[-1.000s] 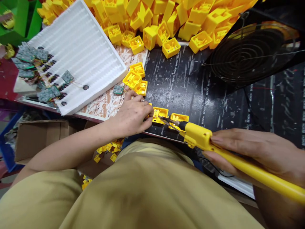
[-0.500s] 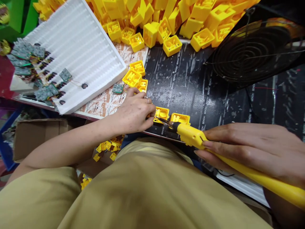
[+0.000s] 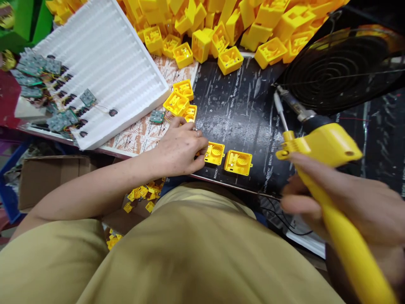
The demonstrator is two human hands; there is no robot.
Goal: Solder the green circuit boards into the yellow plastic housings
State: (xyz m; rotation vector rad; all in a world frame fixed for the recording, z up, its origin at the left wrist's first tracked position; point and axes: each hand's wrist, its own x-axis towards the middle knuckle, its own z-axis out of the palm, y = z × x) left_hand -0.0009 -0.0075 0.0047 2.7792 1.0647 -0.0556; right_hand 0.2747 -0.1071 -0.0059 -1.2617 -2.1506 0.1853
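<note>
My left hand rests at the table's front edge, fingers bent and pressed together at the left side of a small yellow housing; what its fingertips hold is hidden. A second open yellow housing lies just to the right. My right hand, partly blurred, is closed round the yellow handle of a soldering tool, whose metal tip and thin feed tube point up and left over the black mat. Beyond my left hand lie several yellow housings and a green circuit board.
A ridged white foam tray with wired boards stands at the left. Yellow housings are heaped at the back. A black fan is at the back right. Below the table edge is a cardboard box.
My right hand has swung the soldering tool up and away to the right, off the yellow housings, and its tip now shows. My left hand has hardly moved.
</note>
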